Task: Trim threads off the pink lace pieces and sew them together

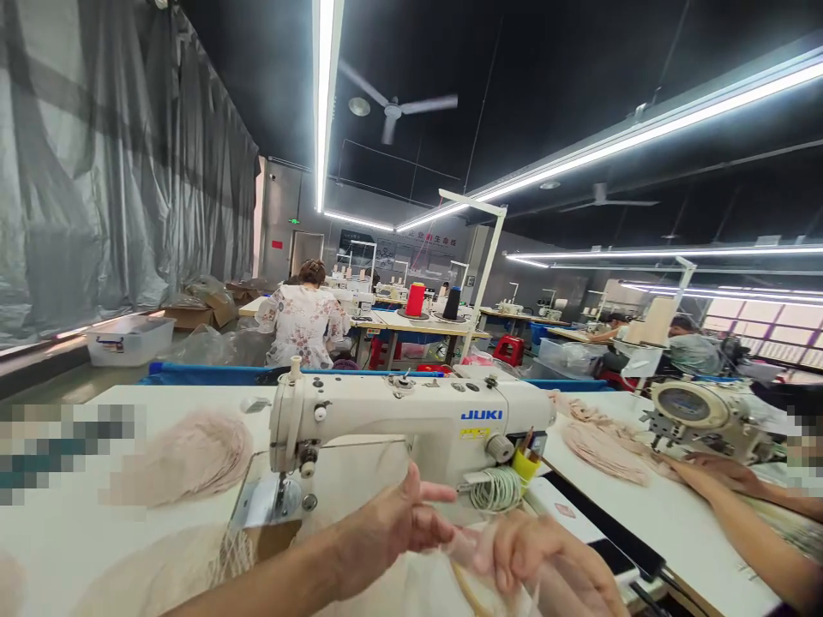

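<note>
A sheer pale pink fabric piece (464, 545) is stretched between my two hands in front of the sewing machine (386, 407). My left hand (386, 533) has its thumb raised and its lower fingers curled on the fabric's edge. Closed around the other side, my right hand (543, 553) is slightly blurred. Below the fabric curves a thin yellowish band (469, 591); whether it is joined to the cloth I cannot tell. A stack of round pink fabric pieces (199, 458) lies left of the machine, and another sheer pile (154, 570) sits nearer me.
Right of the machine are a coil of pale cord (495, 488), a yellow cup (525, 467) and a dark phone (610, 557). At the right, a co-worker's arms (726, 497) reach toward another machine (700, 416) beside pink fabric (604, 450). Another person (305, 317) sits ahead.
</note>
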`<action>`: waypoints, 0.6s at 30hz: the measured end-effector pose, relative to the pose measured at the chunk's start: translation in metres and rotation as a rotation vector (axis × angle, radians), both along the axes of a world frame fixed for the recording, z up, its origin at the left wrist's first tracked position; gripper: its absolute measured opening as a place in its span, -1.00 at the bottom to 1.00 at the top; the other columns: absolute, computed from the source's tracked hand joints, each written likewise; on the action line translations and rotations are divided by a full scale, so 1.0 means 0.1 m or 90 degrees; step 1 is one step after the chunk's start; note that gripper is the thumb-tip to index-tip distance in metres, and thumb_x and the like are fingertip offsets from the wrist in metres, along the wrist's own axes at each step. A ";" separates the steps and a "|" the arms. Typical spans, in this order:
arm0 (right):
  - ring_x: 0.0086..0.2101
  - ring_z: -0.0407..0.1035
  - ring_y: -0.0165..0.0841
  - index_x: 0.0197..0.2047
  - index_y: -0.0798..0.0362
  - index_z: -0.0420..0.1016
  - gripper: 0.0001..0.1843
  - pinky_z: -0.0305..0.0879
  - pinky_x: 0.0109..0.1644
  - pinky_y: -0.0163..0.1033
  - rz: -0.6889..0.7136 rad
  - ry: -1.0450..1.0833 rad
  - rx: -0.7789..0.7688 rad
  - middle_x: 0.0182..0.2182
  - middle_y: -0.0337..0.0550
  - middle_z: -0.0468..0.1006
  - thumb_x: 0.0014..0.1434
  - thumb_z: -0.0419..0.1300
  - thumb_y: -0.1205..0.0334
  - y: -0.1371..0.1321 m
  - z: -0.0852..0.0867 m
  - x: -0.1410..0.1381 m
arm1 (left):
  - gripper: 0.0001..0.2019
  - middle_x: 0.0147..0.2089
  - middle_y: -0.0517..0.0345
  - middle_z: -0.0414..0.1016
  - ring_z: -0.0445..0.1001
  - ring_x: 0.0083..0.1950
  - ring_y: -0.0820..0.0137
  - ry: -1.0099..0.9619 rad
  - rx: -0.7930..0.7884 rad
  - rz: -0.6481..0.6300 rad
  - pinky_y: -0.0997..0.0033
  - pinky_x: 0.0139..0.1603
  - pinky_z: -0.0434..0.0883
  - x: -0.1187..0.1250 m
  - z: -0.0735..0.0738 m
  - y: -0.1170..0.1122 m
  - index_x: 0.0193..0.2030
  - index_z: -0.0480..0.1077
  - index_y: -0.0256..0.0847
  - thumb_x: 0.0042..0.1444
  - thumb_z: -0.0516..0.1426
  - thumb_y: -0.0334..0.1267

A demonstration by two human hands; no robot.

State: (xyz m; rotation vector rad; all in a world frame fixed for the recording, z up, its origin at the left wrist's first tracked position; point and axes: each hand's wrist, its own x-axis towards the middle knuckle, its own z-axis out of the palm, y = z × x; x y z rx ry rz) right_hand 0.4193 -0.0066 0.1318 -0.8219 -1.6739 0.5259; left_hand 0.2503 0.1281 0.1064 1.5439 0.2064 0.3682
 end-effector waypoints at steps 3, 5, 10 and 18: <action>-0.26 0.45 -0.18 -0.19 -0.15 0.50 -0.68 0.34 -0.13 -0.06 0.054 -0.014 -0.044 -0.39 -0.14 0.55 0.24 0.06 -0.14 -0.05 -0.07 -0.10 | -0.39 -0.50 0.14 0.41 0.38 -0.47 0.44 0.013 -0.123 0.003 0.44 -0.35 0.30 -0.30 0.08 -0.28 -0.24 0.44 -0.37 -0.13 0.22 0.24; -0.25 0.45 -0.21 -0.23 -0.15 0.52 -0.76 0.32 -0.10 -0.09 0.077 -0.009 -0.100 -0.34 -0.15 0.55 0.23 0.12 -0.06 -0.10 -0.10 -0.21 | -0.48 -0.58 0.23 0.34 0.28 -0.57 0.51 0.051 -0.132 0.066 0.50 -0.48 0.26 -0.52 0.05 -0.39 -0.38 0.41 -0.35 -0.31 0.37 0.08; -0.22 0.48 -0.12 -0.02 -0.14 0.47 -0.52 0.38 -0.28 -0.05 0.128 0.262 -0.390 0.03 0.03 0.45 0.22 -0.01 -0.24 -0.07 -0.36 -0.71 | -0.76 -0.60 0.24 0.32 0.29 -0.62 0.52 0.082 0.005 0.209 0.56 -0.59 0.24 -1.02 -0.07 -0.50 -0.47 0.39 -0.33 -0.11 0.26 -0.16; -0.61 -0.08 -0.51 -0.45 0.06 0.32 -0.45 -0.14 -0.55 -0.36 0.014 -0.061 -0.505 -0.66 -0.44 0.06 0.06 0.14 -0.32 0.27 -0.75 -1.43 | -0.80 -0.67 0.32 0.25 0.22 -0.73 0.55 0.168 0.077 0.270 0.63 -0.74 0.13 -1.69 -0.24 -0.48 -0.42 0.43 -0.31 0.00 0.17 -0.18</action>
